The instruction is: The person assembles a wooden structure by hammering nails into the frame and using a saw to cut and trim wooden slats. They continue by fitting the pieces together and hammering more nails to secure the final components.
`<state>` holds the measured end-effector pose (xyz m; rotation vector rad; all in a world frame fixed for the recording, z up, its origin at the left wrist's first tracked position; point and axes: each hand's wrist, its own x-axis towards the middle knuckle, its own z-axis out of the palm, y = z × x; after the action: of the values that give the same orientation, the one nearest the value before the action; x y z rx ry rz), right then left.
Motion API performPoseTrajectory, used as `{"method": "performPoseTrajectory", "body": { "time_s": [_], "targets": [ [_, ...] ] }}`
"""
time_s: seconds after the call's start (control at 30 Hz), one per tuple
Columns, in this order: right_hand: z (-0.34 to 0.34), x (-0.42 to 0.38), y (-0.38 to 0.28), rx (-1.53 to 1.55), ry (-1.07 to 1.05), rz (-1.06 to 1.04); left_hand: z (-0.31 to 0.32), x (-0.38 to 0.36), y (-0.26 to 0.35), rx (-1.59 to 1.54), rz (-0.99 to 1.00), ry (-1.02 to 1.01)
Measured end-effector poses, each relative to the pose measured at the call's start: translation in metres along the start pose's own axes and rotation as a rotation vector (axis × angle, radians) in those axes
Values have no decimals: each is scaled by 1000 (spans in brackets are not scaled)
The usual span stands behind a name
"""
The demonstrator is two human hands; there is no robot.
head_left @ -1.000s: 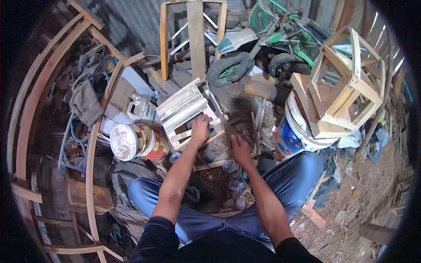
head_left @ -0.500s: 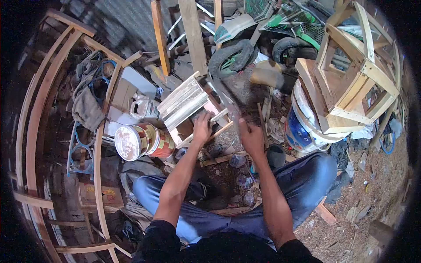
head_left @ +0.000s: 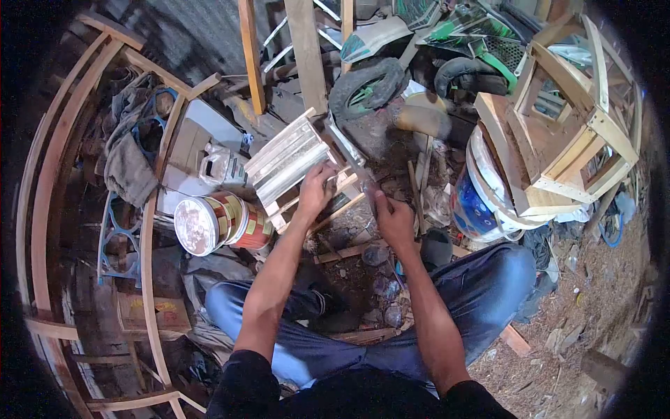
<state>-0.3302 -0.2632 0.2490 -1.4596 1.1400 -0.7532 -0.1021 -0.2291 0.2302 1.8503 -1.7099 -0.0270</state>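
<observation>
A small slatted wooden crate (head_left: 289, 157) rests tilted on the ground in front of me, its pale planks facing up. My left hand (head_left: 317, 187) is at the open side of the crate, fingers curled around a short wooden slat (head_left: 347, 183) that lies across it. My right hand (head_left: 394, 220) is closed around the handle of a long-bladed tool, which looks like a machete (head_left: 351, 155). Its blade points up and left, alongside the crate's right end and close to the slat.
On the left stand a paint bucket (head_left: 199, 227), a white jerrycan (head_left: 222, 167) and a long curved wooden frame (head_left: 150, 265). To the right, a wooden frame piece (head_left: 558, 185) sits on a blue-and-white bucket (head_left: 474, 199). A tyre (head_left: 366, 89) lies behind the crate.
My left hand has lifted from inside the crate's opening to its upper edge. The blade has shifted slightly left and down, and the view has turned a little.
</observation>
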Motion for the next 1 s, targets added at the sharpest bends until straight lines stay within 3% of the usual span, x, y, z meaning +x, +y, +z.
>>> {"method": "performPoseTrajectory", "body": {
  "time_s": [0.07,0.17,0.23,0.33,0.37,0.6,0.67,0.73,0.87,1.0],
  "targets": [
    [4,-1,5,-24,13,-16,2,-4,-7,-24,-17,-26],
    [11,-3,17,21,36,41,22,-23,-20,-101,-51,102],
    [15,-1,27,-126,113,-134,27,-23,-22,-100,-115,148],
    [9,-3,22,-102,-17,57,29,-24,-21,-364,-227,87],
    [8,-5,17,-101,-18,57,32,-23,-30,-266,-47,107],
    [15,-16,48,-95,0,-30,28,-11,1,56,-41,183],
    [22,-19,66,-63,-23,-19,32,-8,-8,56,-44,167],
    [24,-23,71,-57,59,-142,36,-10,-17,-19,-23,79],
    [24,-21,66,-174,45,-78,37,-13,-22,-55,-30,159],
    [31,-20,60,-435,60,-95,31,-9,-13,-124,-166,241]
  ]
}}
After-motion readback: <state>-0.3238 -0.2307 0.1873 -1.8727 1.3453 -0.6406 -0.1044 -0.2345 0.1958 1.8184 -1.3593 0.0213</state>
